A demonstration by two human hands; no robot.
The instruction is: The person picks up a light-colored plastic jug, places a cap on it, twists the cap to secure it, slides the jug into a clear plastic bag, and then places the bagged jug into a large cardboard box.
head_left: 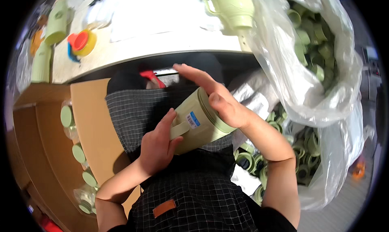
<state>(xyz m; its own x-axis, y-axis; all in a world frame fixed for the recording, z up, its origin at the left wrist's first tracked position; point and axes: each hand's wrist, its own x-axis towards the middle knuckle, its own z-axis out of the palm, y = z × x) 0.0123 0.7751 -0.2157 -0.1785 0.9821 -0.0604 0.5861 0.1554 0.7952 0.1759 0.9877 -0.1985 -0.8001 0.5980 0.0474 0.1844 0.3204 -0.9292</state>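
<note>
A pale green jug (194, 139) with a handle and a blue-and-white barcode label (193, 119) lies tilted above my lap. At its handle, my left hand (156, 147) is closed, with the thumb and fingers on either side. My right hand (227, 106) has its palm and thumb base against the jug's wide ringed end. Its fingers are stretched out past that end, not wrapped round it. The dark checked apron (133, 110) lies beneath the jug.
An open cardboard box (91, 122) at my left holds several green-topped items. On the table (170, 43) stand another green jug (233, 7) and a yellow-and-red tape dispenser (84, 43). Clear plastic bags (279, 69) of green cups and ring-shaped parts (245, 161) crowd my right side.
</note>
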